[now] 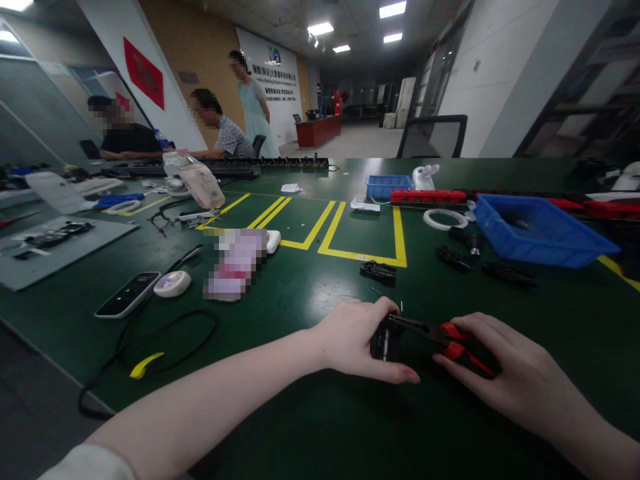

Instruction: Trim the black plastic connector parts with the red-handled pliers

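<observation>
My left hand (355, 337) is closed round a small black plastic part (383, 341) that has a thin metal pin along it; the fingers hide much of the part. My right hand (515, 373) grips the red-and-black handles of a pair of needle-nose pliers (425, 329). The tips of the pliers' jaws reach the upper edge of the black part, by my left thumb and index finger. Just beyond my left hand, a similar black part (379, 271) lies on the table, with a few thin pins near it.
On the right stand a blue bin (543, 233), several black parts (507, 273) and a white tape ring (445, 219). A phone (237, 267), a black-and-white device (129, 295) and a looped black cable (170, 367) lie left. Three people are across the table (310, 427).
</observation>
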`<state>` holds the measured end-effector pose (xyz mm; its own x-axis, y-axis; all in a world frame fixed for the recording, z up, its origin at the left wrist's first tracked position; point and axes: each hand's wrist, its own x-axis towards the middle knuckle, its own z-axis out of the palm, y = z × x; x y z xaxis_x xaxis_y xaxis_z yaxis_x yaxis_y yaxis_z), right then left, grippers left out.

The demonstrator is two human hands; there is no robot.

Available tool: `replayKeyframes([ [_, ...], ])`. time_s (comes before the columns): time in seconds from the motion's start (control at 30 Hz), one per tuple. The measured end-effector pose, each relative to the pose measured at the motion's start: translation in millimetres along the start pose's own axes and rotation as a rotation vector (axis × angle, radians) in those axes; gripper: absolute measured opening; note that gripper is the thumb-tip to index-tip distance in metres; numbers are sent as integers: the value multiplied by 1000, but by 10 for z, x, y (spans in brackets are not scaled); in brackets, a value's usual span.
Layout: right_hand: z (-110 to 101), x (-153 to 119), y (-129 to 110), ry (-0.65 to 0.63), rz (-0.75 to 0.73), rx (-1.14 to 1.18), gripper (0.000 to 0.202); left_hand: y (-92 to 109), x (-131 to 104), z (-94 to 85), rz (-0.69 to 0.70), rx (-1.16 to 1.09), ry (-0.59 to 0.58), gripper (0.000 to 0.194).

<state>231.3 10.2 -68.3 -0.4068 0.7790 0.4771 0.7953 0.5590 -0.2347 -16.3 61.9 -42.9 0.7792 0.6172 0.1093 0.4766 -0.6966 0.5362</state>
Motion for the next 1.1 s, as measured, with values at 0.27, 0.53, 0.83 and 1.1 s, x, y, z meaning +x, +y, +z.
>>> replayKeyframes([
  [0.27, 29, -34, 49, -27, 46, 33, 33, 20, 4, 25, -23, -27, 16, 76],
  [0.53, 48, -57, 69, -63, 27, -26, 32, 13, 3, -6, -26, -69, -13, 68],
  [0.83, 31, -8, 32, -94, 45, -50, 25, 9, 3, -4, 10, -71, -5, 68],
  [1.1, -25, 33, -55, -165, 89, -38, 16, 22, 3, 51, 1, 10, 19, 75],
])
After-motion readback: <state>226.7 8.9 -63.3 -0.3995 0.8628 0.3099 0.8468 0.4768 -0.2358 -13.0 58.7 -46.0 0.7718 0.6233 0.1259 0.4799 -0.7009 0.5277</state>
